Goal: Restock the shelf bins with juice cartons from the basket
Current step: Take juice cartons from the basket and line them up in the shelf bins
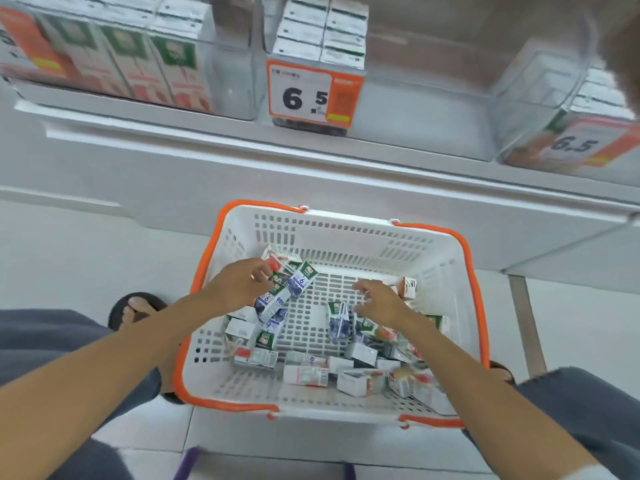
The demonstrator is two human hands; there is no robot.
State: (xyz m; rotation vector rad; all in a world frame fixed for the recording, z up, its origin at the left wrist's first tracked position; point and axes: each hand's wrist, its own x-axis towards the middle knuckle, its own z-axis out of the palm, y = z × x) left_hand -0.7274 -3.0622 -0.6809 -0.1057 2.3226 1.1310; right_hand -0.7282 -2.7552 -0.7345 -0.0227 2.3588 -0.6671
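Note:
A white basket with orange handles (349,233) stands on the floor below the shelf. Several small juice cartons lie loose on its bottom, blue-printed ones (341,322) and red-printed ones (360,382). My left hand (239,284) is inside the basket at its left, fingers closed on a few cartons (291,285), blue and red. My right hand (381,301) hovers over the right-hand cartons with fingers spread and nothing in it. On the shelf above stand clear bins: the left bin (228,88) with red cartons, the middle bin (311,39) with a 6.5 price tag, the right bin (540,95).
The white shelf edge (311,157) juts out above the basket. My feet in dark sandals (135,310) flank the basket on the pale tiled floor. A purple object (187,462) shows at the bottom edge.

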